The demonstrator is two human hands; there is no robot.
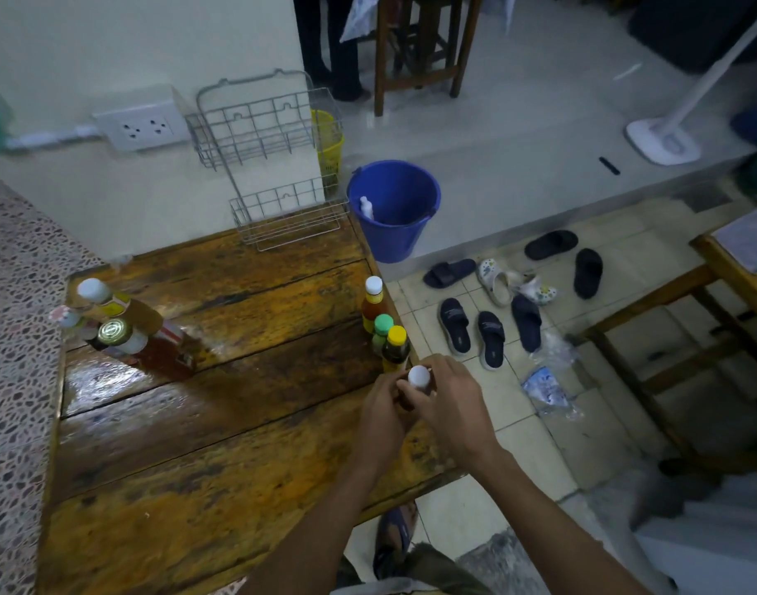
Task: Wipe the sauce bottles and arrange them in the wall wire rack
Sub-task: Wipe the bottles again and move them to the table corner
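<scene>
Both of my hands close around a white-capped sauce bottle (418,377) at the right edge of the wooden table (204,431). My left hand (383,416) wraps its body and my right hand (447,401) covers its far side; the body is mostly hidden. Just behind it stand a yellow-capped dark bottle (396,347), a green-capped bottle (382,328) and a white-capped orange-red bottle (373,300). Several more bottles (119,324) cluster at the table's left edge. The two-tier wire rack (273,161) hangs empty on the wall at the far end of the table.
A blue bucket (393,208) with a small white bottle inside stands on the floor right of the rack, beside a yellow basket (329,143). Slippers (514,294) and plastic bags (548,388) lie on the tiled floor. A wall socket (142,128) sits left of the rack.
</scene>
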